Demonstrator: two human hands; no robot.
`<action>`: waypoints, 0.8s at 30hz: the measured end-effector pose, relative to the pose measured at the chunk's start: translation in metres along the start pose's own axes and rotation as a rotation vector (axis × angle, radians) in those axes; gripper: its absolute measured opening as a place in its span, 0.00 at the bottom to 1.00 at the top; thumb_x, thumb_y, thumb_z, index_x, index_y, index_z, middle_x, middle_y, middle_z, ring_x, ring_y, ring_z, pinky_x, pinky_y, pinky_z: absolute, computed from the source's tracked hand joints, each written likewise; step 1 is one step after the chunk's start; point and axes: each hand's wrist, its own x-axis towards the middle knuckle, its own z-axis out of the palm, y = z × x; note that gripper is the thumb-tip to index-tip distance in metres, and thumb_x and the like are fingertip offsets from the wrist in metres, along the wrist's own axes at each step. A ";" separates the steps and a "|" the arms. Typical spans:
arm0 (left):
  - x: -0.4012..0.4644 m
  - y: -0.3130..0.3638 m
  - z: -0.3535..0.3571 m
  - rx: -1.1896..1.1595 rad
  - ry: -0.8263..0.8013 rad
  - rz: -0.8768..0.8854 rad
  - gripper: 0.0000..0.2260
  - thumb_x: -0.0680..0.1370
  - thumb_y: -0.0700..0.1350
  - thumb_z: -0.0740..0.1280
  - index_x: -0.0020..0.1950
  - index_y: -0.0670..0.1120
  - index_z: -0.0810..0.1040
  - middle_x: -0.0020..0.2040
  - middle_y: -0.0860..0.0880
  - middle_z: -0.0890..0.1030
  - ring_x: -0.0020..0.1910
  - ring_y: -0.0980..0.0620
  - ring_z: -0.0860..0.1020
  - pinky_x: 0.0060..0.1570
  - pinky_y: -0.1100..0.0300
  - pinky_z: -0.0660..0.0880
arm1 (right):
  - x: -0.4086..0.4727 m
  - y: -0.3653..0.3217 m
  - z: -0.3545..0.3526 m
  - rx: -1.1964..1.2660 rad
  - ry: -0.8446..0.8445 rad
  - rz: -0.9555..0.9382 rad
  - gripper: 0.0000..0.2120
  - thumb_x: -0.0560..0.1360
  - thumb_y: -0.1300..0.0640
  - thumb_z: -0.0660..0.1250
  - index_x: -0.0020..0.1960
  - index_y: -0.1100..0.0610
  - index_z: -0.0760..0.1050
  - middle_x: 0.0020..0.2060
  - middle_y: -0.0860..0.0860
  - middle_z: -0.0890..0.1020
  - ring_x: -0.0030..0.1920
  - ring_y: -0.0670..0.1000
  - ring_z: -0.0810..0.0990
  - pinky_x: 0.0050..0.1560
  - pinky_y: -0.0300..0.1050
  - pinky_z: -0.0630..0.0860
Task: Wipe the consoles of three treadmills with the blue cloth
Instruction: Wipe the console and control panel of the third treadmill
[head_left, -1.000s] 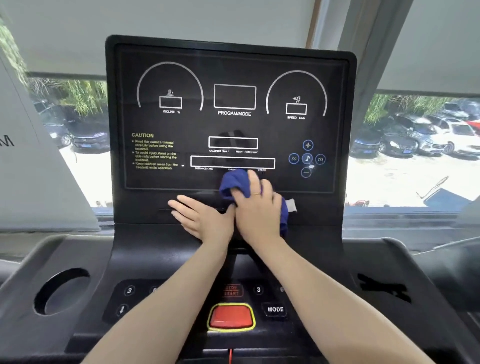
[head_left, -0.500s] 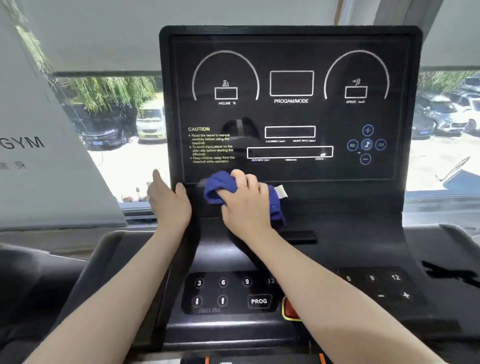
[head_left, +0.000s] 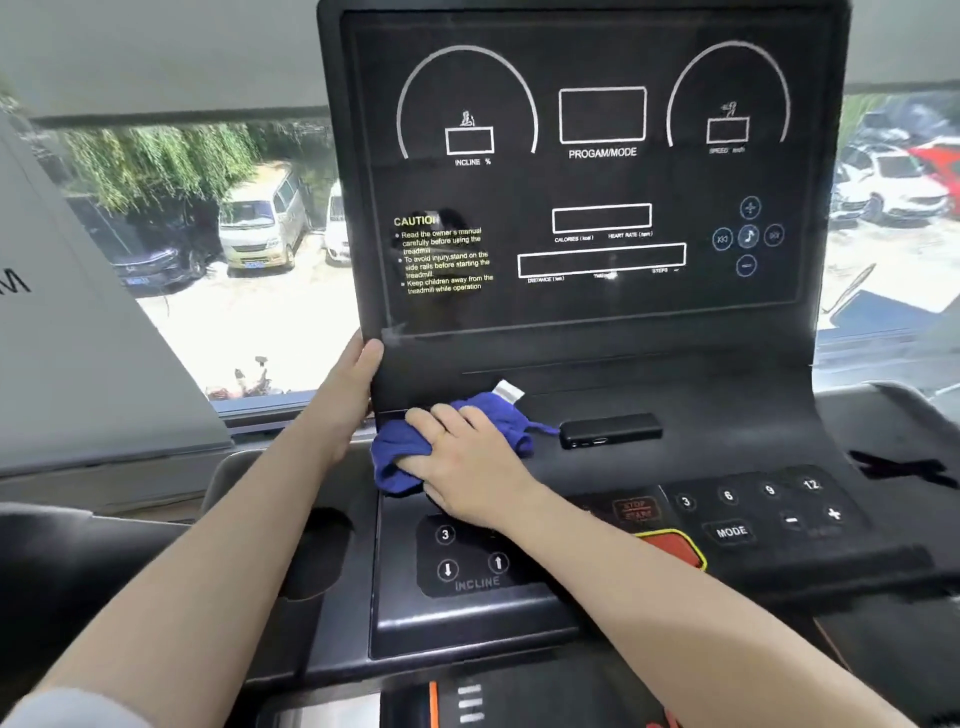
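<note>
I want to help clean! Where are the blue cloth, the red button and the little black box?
blue cloth (head_left: 395, 467), head view, bunched left part.
red button (head_left: 670, 545), head view, visible top beside the forearm.
little black box (head_left: 610, 429), head view, its top face.

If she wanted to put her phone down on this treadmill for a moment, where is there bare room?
The dark cup hollow left of the incline buttons looks free, and so does the ledge right of the small black bar, above the number keys. The ledge's left part is crowded: the right hand presses the blue cloth there, and the left hand grips the console's edge.
</note>
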 end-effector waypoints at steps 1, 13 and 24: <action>0.000 -0.001 0.000 -0.005 0.014 0.026 0.10 0.83 0.49 0.52 0.55 0.54 0.72 0.50 0.56 0.79 0.46 0.59 0.77 0.44 0.63 0.73 | 0.002 0.006 -0.005 -0.027 -0.004 0.003 0.10 0.67 0.56 0.63 0.45 0.48 0.80 0.55 0.56 0.77 0.46 0.56 0.71 0.44 0.48 0.63; 0.009 -0.023 0.005 -0.061 0.129 0.084 0.30 0.75 0.63 0.55 0.73 0.48 0.63 0.72 0.48 0.67 0.71 0.50 0.65 0.70 0.47 0.61 | 0.013 0.023 -0.019 -0.196 0.211 0.535 0.13 0.63 0.58 0.67 0.47 0.52 0.78 0.49 0.57 0.77 0.40 0.56 0.69 0.37 0.46 0.61; 0.011 -0.032 0.027 -0.025 0.408 0.163 0.22 0.82 0.52 0.52 0.73 0.44 0.64 0.72 0.50 0.66 0.71 0.51 0.63 0.72 0.53 0.58 | -0.063 0.096 -0.048 -0.233 0.247 0.828 0.14 0.64 0.59 0.59 0.45 0.55 0.79 0.44 0.58 0.78 0.35 0.59 0.74 0.32 0.47 0.70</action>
